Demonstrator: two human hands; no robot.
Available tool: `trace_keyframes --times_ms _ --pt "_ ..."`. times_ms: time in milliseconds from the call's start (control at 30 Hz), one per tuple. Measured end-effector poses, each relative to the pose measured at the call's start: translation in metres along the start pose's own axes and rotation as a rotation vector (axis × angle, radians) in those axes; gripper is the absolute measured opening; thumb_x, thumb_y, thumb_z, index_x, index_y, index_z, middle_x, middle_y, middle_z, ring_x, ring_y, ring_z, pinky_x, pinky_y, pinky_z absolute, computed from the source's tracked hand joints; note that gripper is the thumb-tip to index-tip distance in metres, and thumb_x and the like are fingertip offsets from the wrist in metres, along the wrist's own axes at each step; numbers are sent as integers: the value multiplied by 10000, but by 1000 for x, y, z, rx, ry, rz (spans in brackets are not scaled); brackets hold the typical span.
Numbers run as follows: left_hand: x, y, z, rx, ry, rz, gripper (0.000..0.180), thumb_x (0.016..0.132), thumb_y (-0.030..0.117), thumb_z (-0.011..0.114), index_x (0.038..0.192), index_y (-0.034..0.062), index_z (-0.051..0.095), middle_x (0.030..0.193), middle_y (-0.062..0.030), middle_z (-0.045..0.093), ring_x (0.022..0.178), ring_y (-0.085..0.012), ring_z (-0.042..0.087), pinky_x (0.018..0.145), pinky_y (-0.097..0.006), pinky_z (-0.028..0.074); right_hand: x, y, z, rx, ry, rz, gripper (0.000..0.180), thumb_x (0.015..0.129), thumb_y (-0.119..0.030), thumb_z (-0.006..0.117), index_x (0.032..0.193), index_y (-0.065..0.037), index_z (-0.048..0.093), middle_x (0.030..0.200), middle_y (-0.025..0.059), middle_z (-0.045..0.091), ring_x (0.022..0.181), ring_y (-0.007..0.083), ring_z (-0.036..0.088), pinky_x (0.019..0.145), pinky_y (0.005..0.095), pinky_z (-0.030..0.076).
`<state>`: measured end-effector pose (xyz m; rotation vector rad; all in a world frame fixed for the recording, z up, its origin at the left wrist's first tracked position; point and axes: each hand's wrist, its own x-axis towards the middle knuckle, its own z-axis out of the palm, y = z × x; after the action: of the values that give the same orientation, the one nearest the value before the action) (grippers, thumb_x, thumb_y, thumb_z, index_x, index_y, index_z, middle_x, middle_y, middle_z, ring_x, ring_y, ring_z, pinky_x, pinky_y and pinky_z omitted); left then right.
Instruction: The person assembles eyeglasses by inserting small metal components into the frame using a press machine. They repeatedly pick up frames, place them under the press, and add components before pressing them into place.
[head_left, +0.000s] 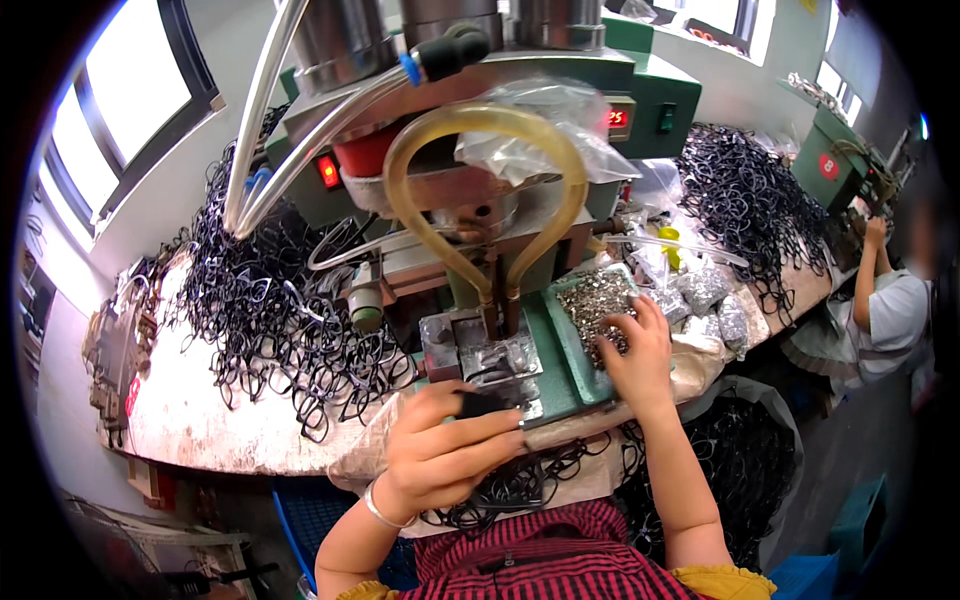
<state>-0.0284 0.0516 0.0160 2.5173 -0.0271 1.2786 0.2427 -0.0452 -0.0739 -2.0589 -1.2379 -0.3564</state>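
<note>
My left hand (450,445), a bangle on its wrist, is at the front of the press's metal fixture (490,360). Its fingers are closed on a dark piece (484,404), partly hidden, that looks like one of the black looped frames lying around. Over a pale green tray (574,355) of small shiny metal parts (595,305) is my right hand (643,355). Its fingers are bent and apart, the tips among the parts. Two tips at the ends of a yellowish hose (578,180) point down at the fixture.
Tangled black looped frames (270,290) heap on the table's left, with another heap (750,210) at the back right. The green press (650,90) towers behind the fixture. Bagged metal parts (705,290) lie right of the tray. A co-worker (890,310) sits at far right.
</note>
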Motion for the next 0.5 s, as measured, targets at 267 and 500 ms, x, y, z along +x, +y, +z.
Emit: trace_keyframes --times_ms 267,500 --pt "-9 -7 1 42 -81 45 356 731 128 727 1087 114 731 1156 -31 711 848 -240 557 952 -471 518 -2 11 13 150 129 -13 118 774 -56 723 890 -39 710 1137 201 665 1175 379 589 1012 455 448" --pt "-80 57 -54 716 46 -321 200 845 55 716 1043 53 687 1126 -132 691 944 -266 629 996 -445 469 -23 32 -4 1056 193 510 116 951 -37 570 1006 -24 671 960 25 663 891 112 601 832 252 478"
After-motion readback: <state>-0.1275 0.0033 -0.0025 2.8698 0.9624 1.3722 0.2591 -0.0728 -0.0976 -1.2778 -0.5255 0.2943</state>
